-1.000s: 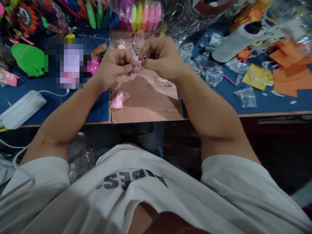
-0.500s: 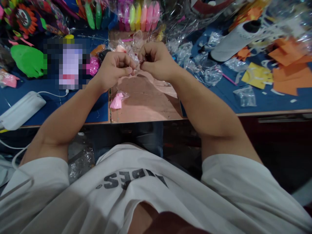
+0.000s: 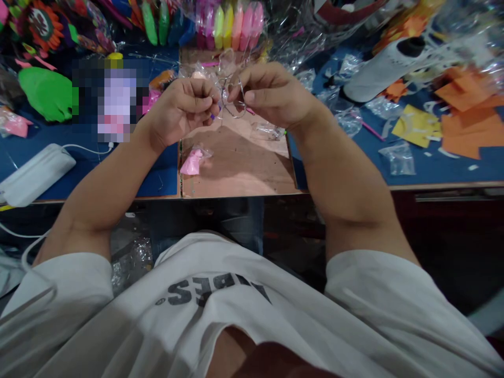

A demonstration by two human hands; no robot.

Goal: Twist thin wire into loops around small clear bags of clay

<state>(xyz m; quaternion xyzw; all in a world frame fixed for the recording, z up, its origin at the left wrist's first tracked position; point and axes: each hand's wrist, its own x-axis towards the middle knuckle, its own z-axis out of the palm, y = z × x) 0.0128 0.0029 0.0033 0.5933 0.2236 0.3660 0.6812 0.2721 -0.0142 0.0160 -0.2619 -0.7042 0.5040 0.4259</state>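
My left hand (image 3: 187,107) is closed in a pinch above the wooden board (image 3: 236,168). A small purple bit (image 3: 214,112) shows at its fingertips, too small to name. Across a narrow gap, my right hand (image 3: 275,94) pinches a thin, shiny looped strand (image 3: 235,113) between thumb and fingers. Whether the strand is wire or thread, I cannot tell. Clear plastic wrapping (image 3: 226,63) lies behind the hands. Nearer the board's front edge rests a pink lump in a clear bag (image 3: 193,160).
Left of the board are a green clay-like mass (image 3: 45,94), a blurred-out phone (image 3: 118,102) and a white power bank (image 3: 37,176). Bright clay packs (image 3: 230,26) line the back. To the right lie a white bottle-like object (image 3: 378,71), orange sheets (image 3: 470,126) and a yellow sheet (image 3: 417,123).
My hands have moved apart; the right hand shifted rightward and its fingers opened out somewhat. The looped strand now shows between them. A small clear packet on the board is more visible.
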